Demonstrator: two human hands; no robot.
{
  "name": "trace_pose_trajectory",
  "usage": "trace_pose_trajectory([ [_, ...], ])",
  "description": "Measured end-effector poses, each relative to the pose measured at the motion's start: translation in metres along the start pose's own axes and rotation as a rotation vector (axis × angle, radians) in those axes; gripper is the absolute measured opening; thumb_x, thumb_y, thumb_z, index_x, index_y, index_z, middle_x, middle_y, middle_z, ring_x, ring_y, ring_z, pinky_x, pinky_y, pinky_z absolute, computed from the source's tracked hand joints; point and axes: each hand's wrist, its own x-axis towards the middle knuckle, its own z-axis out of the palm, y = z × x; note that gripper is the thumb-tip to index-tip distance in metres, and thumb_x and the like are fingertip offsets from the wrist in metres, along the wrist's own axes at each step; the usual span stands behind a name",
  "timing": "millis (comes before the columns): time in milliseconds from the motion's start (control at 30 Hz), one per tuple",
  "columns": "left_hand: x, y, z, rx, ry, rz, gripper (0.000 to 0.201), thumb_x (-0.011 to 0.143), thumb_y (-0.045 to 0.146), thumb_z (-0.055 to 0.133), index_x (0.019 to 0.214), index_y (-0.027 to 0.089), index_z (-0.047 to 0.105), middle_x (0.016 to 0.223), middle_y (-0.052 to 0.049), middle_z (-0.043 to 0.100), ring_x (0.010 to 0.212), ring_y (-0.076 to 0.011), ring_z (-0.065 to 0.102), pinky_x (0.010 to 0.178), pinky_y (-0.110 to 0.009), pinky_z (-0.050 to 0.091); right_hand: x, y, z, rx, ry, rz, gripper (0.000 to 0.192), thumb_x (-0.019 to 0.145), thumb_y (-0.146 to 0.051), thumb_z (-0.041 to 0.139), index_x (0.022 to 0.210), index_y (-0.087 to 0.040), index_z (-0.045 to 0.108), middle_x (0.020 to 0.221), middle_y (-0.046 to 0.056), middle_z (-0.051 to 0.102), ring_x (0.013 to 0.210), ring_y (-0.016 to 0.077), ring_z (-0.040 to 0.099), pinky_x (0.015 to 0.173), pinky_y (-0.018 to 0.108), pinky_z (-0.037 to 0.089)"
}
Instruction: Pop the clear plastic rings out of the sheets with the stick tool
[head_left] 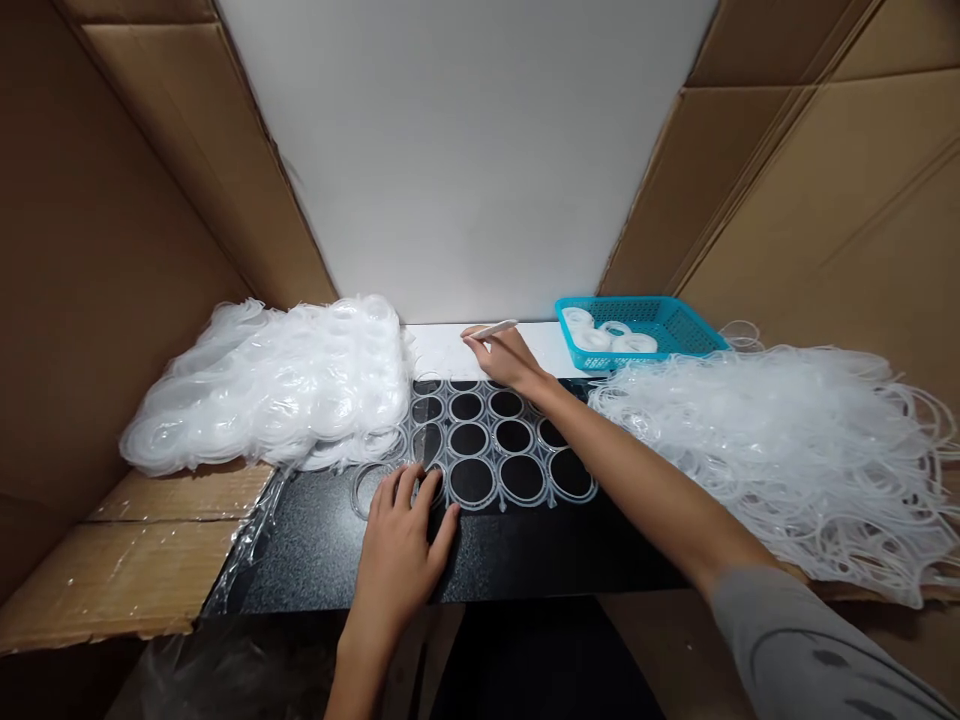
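A clear plastic sheet of joined rings (491,440) lies flat on a black mat (322,550). My left hand (405,535) presses palm-down on the sheet's near left corner, fingers spread over a ring. My right hand (504,355) reaches across to the sheet's far edge and pinches a thin white stick-like tool (495,328), its tip pointing right.
A pile of clear ring sheets (270,385) sits on the left. A tangled heap of clear plastic webbing (780,450) fills the right. A teal basket (675,322) holding white rings stands at the back right. Cardboard walls (112,250) enclose both sides, with a white panel (465,150) behind.
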Motion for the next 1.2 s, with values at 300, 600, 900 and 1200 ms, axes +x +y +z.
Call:
trace_pose_trajectory([
  [300, 0.015, 0.036, 0.014, -0.107, 0.032, 0.051, 0.036, 0.101, 0.034, 0.056, 0.133, 0.019, 0.059, 0.138, -0.015, 0.059, 0.13, -0.0321, 0.057, 0.109, -0.051, 0.052, -0.097, -0.019, 0.008, 0.377, -0.344, 0.025, 0.017, 0.099, -0.028, 0.064, 0.101, -0.027, 0.081, 0.113, 0.003, 0.081, 0.106, 0.0226, 0.074, 0.103, 0.04, 0.054],
  [600, 0.016, 0.039, 0.022, -0.041, -0.057, 0.009, 0.042, 0.102, 0.04, 0.055, 0.14, 0.021, 0.059, 0.146, -0.012, 0.061, 0.136, -0.0337, 0.054, 0.112, -0.057, 0.049, -0.102, -0.013, 0.013, 0.49, -0.321, 0.109, 0.012, 0.095, -0.029, 0.07, 0.095, -0.026, 0.081, 0.108, 0.002, 0.081, 0.106, 0.0218, 0.074, 0.105, 0.039, 0.051],
  [900, 0.021, 0.04, 0.022, -0.053, -0.044, 0.03, 0.041, 0.101, 0.038, 0.057, 0.138, 0.021, 0.061, 0.143, -0.01, 0.065, 0.134, -0.0348, 0.054, 0.109, -0.058, 0.05, -0.105, -0.018, 0.014, 0.437, -0.309, 0.115, 0.013, 0.096, -0.029, 0.068, 0.096, -0.025, 0.081, 0.111, 0.002, 0.081, 0.109, 0.0219, 0.074, 0.11, 0.04, 0.049],
  [1200, 0.024, 0.042, 0.022, -0.045, -0.04, 0.037, 0.041, 0.1, 0.038, 0.057, 0.138, 0.023, 0.061, 0.142, -0.01, 0.066, 0.132, -0.0361, 0.053, 0.108, -0.059, 0.049, -0.106, -0.018, 0.013, 0.397, -0.304, 0.02, 0.016, 0.1, -0.029, 0.065, 0.098, -0.024, 0.08, 0.11, 0.003, 0.081, 0.108, 0.0213, 0.074, 0.105, 0.037, 0.052],
])
